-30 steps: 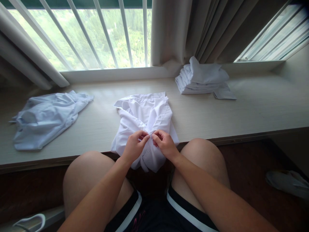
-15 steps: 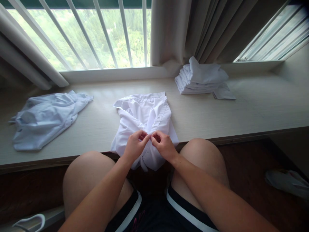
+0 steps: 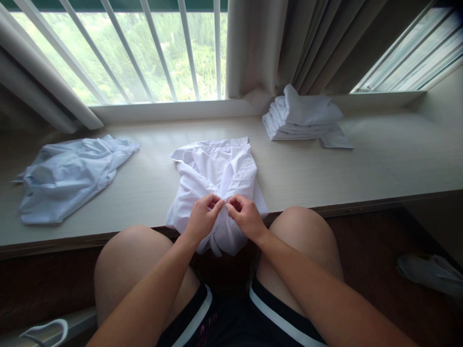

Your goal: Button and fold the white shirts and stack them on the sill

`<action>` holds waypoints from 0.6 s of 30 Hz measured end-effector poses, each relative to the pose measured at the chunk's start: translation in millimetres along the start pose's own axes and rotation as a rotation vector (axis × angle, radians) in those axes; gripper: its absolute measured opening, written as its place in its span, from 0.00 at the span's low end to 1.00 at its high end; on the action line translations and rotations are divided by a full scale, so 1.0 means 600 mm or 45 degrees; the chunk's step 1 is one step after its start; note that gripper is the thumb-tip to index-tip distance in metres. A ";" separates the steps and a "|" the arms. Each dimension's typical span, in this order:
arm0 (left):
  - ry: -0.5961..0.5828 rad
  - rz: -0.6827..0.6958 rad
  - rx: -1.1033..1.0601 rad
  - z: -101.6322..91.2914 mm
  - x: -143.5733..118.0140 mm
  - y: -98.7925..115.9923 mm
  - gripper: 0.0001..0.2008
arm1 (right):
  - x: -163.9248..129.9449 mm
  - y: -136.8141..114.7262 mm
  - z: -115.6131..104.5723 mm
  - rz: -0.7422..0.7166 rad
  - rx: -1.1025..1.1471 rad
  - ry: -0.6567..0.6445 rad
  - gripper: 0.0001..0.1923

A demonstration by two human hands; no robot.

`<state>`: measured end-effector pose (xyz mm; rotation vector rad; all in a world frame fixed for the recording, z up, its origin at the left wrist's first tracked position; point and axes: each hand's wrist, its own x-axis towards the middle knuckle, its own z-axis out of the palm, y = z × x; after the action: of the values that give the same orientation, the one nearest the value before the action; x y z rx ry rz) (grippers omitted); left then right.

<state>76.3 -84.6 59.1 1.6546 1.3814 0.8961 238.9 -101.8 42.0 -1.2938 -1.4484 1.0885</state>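
Note:
A white button-up shirt [image 3: 213, 173] lies on the pale wooden ledge [image 3: 318, 168] in front of me, its collar toward the window and its hem hanging over the front edge. My left hand [image 3: 201, 220] and my right hand [image 3: 246, 217] meet at the shirt's front placket near the ledge's edge. Both pinch the fabric between thumb and fingers, fingertips almost touching each other. The spot they hold is hidden under the fingers.
A crumpled light-blue shirt [image 3: 68, 176] lies at the left of the ledge. A stack of folded white shirts [image 3: 302, 118] sits at the back right under the curtain [image 3: 267, 46]. My bare knees are below the ledge. Barred windows stand behind.
My hands have drawn slightly closer together on the placket, with small finger movements. The shirt and everything else on the ledge stays as it was.

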 end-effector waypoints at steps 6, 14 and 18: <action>-0.017 -0.032 -0.055 0.001 0.002 -0.004 0.12 | 0.001 0.003 -0.002 0.035 0.010 -0.010 0.09; -0.036 -0.062 -0.098 0.004 0.002 -0.009 0.13 | 0.001 0.000 -0.004 0.058 -0.008 -0.038 0.09; -0.063 -0.055 -0.112 0.003 0.000 -0.009 0.13 | 0.002 0.004 -0.004 0.067 0.054 -0.031 0.08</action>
<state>75.3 -84.3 53.3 1.5650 1.3205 0.8729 241.7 -100.5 40.4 -1.2992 -1.4088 1.1674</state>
